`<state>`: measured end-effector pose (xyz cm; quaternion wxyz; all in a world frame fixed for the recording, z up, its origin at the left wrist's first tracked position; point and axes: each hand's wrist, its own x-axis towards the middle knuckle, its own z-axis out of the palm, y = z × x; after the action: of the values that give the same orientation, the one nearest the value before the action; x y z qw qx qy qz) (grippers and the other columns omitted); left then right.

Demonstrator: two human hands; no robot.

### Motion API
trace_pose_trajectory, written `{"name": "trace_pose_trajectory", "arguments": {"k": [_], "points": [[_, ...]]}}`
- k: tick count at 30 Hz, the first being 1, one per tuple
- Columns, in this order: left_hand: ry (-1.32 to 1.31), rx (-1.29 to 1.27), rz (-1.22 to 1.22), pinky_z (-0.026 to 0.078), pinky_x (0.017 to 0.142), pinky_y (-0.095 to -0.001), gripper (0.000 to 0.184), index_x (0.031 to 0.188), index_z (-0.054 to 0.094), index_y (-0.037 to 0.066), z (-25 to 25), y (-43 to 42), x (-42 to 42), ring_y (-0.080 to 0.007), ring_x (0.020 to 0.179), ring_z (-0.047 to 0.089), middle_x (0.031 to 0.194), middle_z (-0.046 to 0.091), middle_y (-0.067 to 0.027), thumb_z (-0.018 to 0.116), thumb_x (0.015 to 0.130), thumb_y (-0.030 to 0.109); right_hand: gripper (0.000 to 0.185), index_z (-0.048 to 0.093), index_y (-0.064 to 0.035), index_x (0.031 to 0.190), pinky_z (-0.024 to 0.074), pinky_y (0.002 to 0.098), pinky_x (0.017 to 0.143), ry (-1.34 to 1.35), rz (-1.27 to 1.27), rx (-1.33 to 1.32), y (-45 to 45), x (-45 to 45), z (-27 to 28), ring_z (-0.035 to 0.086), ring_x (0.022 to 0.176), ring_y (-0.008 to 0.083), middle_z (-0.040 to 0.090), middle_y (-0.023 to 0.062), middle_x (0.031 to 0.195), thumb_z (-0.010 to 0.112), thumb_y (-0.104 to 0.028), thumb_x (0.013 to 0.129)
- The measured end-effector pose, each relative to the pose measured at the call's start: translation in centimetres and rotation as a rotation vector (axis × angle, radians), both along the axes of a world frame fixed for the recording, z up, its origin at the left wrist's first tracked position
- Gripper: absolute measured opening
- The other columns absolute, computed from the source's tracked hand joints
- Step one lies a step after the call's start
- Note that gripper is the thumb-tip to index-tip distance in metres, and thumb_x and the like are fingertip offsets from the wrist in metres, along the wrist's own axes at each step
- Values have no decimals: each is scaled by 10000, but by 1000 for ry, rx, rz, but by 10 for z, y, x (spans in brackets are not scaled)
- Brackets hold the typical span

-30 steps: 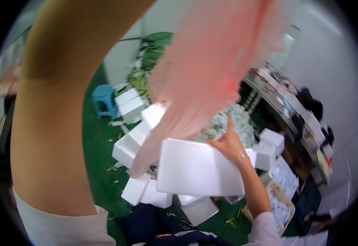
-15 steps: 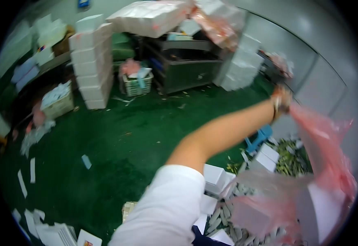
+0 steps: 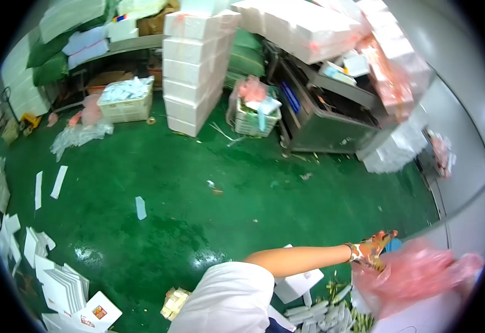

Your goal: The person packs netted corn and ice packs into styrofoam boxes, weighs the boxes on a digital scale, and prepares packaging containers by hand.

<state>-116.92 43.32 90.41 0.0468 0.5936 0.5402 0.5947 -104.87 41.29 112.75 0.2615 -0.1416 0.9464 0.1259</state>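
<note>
My left hand (image 3: 372, 251), in an orange and white patterned glove, is stretched to the right at the edge of a crumpled pink plastic bag (image 3: 414, 272). Its fingers look extended, with the thumb apart, close to the plastic. The bag lies over and beside a white surface (image 3: 420, 317), perhaps a foam box, at the lower right. Below the arm, a white box (image 3: 298, 284) stands by a heap of long greenish-grey vegetables (image 3: 323, 316), partly wrapped. A bit of blue plastic (image 3: 393, 245) shows behind the fingers. My right hand is out of sight.
Stacked white foam boxes (image 3: 192, 72) stand across the green floor (image 3: 198, 188). Beside them are a white basket (image 3: 256, 119) and a metal cart (image 3: 331, 130). White foam sheets (image 3: 65, 288) lie at lower left; a pale yellow block stack (image 3: 175, 303) sits near my sleeve.
My left hand has come down from high at the right, where it was pulling the pink bag up. The bag now lies lower and bunched. My view has turned left.
</note>
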Motion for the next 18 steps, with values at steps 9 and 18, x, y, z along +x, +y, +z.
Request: {"name": "trace_pose_trajectory", "arguments": {"k": [9, 18], "points": [[391, -258, 490, 343, 949, -400, 780, 1240, 330, 106, -51, -158, -138, -318, 1162, 381, 1298, 348, -123, 737, 620, 347, 209, 630, -151, 930, 544, 344, 582, -126, 794, 92, -126, -197, 20, 666, 698, 220, 664, 85, 837, 575, -200, 734], [75, -381, 1329, 501, 746, -370, 304, 990, 635, 94, -77, -431, -241, -297, 876, 628, 1010, 651, -106, 611, 728, 247, 322, 582, -149, 1107, 448, 367, 431, 387, 1019, 33, -167, -349, -5, 561, 437, 248, 560, 38, 502, 572, -319, 834]]}}
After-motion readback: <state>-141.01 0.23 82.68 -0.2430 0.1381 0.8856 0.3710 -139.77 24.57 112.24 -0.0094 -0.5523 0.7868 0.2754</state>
